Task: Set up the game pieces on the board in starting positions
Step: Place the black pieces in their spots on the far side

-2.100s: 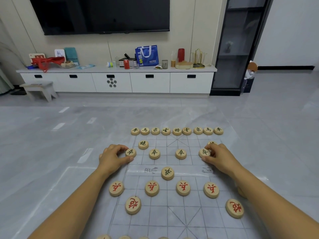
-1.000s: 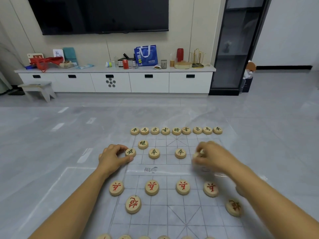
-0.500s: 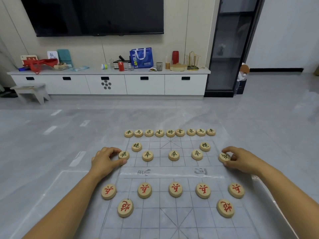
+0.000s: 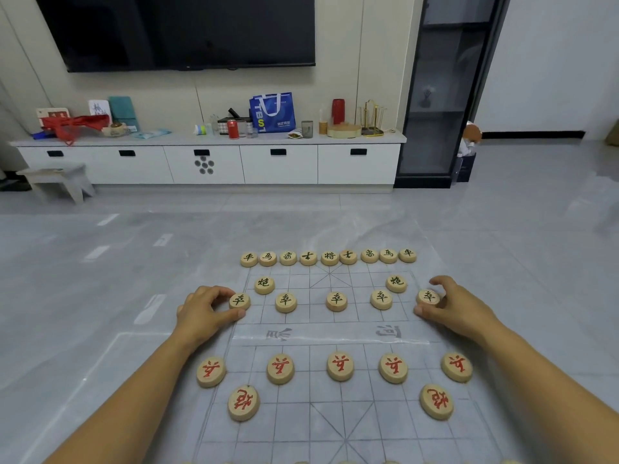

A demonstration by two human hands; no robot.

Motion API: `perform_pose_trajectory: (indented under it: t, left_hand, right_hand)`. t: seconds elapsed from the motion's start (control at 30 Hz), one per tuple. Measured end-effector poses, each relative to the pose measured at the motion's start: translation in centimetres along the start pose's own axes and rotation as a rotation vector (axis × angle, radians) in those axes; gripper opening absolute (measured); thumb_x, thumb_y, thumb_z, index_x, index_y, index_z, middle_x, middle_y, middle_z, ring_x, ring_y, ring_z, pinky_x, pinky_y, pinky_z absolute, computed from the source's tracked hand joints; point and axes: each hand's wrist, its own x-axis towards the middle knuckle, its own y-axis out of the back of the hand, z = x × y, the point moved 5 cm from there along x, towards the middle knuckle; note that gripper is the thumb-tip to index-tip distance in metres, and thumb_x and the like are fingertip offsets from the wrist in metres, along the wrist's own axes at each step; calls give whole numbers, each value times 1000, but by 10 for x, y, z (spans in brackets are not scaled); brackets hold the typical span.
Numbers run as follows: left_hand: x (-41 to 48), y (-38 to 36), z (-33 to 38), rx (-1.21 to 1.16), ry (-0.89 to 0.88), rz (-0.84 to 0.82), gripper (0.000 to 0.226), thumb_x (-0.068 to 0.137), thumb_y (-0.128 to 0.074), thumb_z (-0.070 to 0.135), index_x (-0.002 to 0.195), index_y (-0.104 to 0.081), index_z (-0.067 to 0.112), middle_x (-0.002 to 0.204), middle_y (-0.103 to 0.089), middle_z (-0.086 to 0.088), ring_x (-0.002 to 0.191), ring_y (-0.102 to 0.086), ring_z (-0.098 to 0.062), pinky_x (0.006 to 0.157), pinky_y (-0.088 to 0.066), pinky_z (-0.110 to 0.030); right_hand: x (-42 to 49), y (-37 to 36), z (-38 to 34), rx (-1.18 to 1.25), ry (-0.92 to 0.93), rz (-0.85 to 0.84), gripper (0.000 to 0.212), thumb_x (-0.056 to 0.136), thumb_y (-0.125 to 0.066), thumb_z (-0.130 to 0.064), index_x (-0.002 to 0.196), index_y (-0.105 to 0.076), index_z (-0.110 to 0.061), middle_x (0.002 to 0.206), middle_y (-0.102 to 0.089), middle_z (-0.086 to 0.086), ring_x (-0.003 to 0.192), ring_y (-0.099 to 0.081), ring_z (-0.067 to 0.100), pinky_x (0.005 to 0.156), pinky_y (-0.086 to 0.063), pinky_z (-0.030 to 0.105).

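Translucent gridded plastic game board (image 4: 335, 333) on grey floor, left hand (image 4: 204, 313) pinching black-marked round wooden disc (image 4: 239, 301) at board's left edge — right hand (image 4: 452, 308) curled around matching disc (image 4: 428, 297) at right edge.

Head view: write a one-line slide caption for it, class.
Left hand pinches the leftmost black soldier, right hand the rightmost black soldier, on the floor-laid board.

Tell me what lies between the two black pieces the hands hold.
Between leftmost soldier and rightmost soldier, the head view shows three more in a row: second soldier, middle soldier, fourth soldier.
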Motion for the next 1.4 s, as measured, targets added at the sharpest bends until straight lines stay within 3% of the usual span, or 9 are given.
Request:
perform_pose_trajectory:
  t: [0.2, 0.4, 0.57, 0.83, 1.4]
  left_hand:
    - [0, 0, 1, 17, 7, -7, 38, 72, -74, 42, 105, -60, 31, 116, -54, 1, 113, -46, -21, 100, -36, -43]
    - [1, -1, 0, 25, 5, -14, 36, 73, -72, 43, 105, -59, 32, 117, -54, 1, 113, -47, -21, 100, -36, -45]
    - [1, -1, -1, 15, 7, -14, 34, 73, -72, 43, 103, -59, 33, 115, -54, 1, 111, -47, -20, 100, -37, -46]
    - [1, -1, -1, 8, 8, -12, 33, 73, -73, 42, 102, -59, 33, 115, -54, 1, 111, -47, -20, 100, -37, -45]
    - [2, -2, -1, 57, -7, -46, 40, 73, -72, 44, 109, -58, 35, 117, -52, 2, 112, -46, -20, 100, -36, -42]
  right_hand:
    - [0, 1, 4, 60, 61, -27, 42, 85, -60, -37, 125, -48, -29, 96, -54, 2, 85, -52, 18, 68, -39, 28]
    - [2, 1, 4, 94, 70, -35, 38, 86, -61, -34, 122, -50, -28, 81, -50, -7, 77, -50, 14, 63, -38, 27]
    - [3, 1, 4, 131, 55, -56, 39, 86, -62, -32, 123, -50, -27, 82, -51, -6, 81, -51, 16, 71, -39, 30]
    - [4, 1, 5, 168, 59, -60, 38, 86, -62, -29, 122, -51, -25, 79, -49, -5, 75, -48, 13, 61, -36, 22]
    - [6, 0, 8, 216, 47, -70, 48, 83, -66, -26, 128, -48, -23, 80, -50, -3, 75, -49, 12, 67, -37, 26]
